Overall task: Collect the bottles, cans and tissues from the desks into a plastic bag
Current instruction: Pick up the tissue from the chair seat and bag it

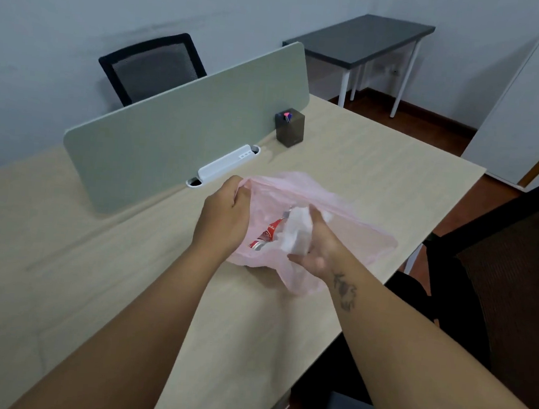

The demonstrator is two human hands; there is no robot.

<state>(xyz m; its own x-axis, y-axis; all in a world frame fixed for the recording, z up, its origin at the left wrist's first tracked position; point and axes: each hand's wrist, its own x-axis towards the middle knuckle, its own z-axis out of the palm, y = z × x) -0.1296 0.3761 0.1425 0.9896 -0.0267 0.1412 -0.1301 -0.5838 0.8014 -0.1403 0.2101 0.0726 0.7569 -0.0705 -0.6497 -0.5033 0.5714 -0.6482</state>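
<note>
A thin pink plastic bag (354,224) lies open on the pale wooden desk (379,168). My left hand (224,216) grips the bag's rim at its left side and holds the mouth apart. My right hand (315,244) reaches into the mouth, fingers closed around crumpled white tissue (295,232). Inside the bag, to the left of the tissue, lies a red and silver can (267,235), partly hidden by the tissue and my left hand.
A grey-green divider panel (183,131) runs along the desk's back with a white cable box (226,166) at its foot. A dark pen holder (289,127) stands beside it. Black chairs sit behind the divider (150,66) and at right (499,283). A dark table (357,39) is farther back.
</note>
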